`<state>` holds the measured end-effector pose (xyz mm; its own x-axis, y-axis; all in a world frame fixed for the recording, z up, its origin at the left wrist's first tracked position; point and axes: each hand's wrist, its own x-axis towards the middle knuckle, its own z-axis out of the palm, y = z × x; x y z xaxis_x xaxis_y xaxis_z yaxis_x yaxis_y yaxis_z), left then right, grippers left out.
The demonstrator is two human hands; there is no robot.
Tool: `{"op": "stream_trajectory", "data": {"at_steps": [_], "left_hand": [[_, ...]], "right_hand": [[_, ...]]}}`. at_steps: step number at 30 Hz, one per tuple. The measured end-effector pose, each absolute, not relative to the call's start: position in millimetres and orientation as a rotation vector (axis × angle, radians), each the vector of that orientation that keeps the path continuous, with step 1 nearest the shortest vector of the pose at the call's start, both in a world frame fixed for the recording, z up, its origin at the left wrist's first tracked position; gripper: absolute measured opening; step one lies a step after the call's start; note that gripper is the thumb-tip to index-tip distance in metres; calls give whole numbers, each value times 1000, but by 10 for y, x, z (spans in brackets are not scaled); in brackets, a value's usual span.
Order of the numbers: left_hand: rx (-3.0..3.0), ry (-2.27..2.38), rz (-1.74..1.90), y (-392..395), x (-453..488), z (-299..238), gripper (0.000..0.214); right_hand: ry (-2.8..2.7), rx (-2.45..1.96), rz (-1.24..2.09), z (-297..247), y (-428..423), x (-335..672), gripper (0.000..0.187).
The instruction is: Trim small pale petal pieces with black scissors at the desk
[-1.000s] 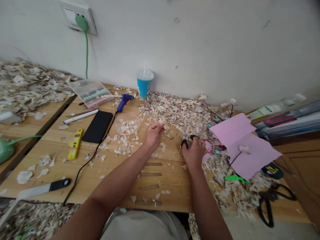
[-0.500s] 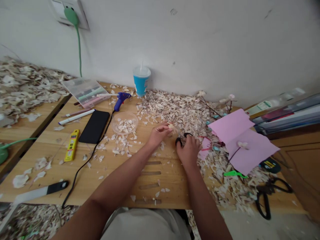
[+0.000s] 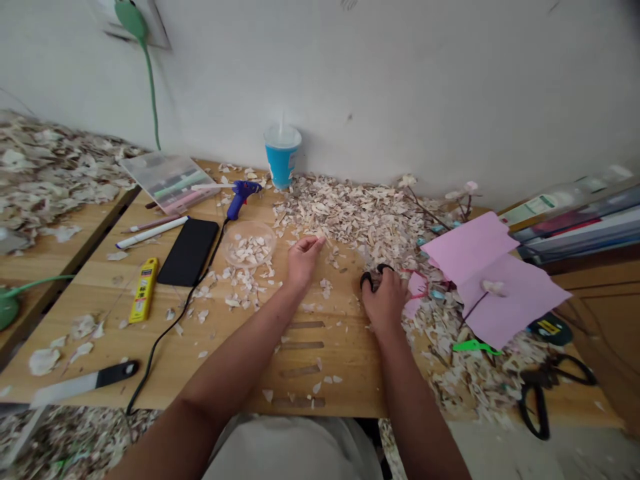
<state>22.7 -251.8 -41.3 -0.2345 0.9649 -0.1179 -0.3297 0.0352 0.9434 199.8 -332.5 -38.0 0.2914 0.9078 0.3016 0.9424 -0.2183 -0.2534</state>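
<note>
While the left hand (image 3: 302, 263) pinches a pale flake (image 3: 322, 239) between thumb and fingers just before the flake heap (image 3: 350, 210), the right hand (image 3: 386, 300) curls round a black-looped tool (image 3: 367, 279) (I can't make out its working end) over the table (image 3: 350, 377).

The right hand (image 3: 387, 297) is partly hiding black-handled scissors (image 3: 367, 275); at eleven o'clock, the white plastic socket (image 3: 157, 31) is running off-frame.

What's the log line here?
left hand: pinching pale flake | right hand: holding black-handled scissors | nearby: clear dish, blue glue gun
</note>
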Motion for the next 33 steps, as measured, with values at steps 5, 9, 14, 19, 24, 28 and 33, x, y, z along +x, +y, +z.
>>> {"op": "stream_trajectory", "data": {"at_steps": [5, 9, 14, 19, 24, 28, 33], "left_hand": [[1224, 1179, 1618, -2563, 251, -373, 31], [1071, 1026, 1500, -2620, 310, -350, 32], [923, 839, 1198, -2732, 420, -299, 37], [964, 815, 1153, -2776, 466, -297, 38], [1012, 820, 1127, -2781, 449, -281, 38], [993, 806, 1106, -2780, 448, -284, 39], [990, 780, 1080, -2778, 451, -307, 39]], "right_hand": [[-1614, -1945, -41, -391, -3275, 2023, 33], [-1509, -1661, 186, -347, -3284, 1968, 32], [-1162, -1400, 657, -304, -3294, 1871, 31], [-1064, -1345, 799, -303, -3260, 1845, 33], [-1043, -1349, 807, -351, -3230, 1880, 34], [-1026, -1342, 814, -381, -3218, 1911, 35], [-1088, -1323, 885, -367, -3220, 1904, 36]]}}
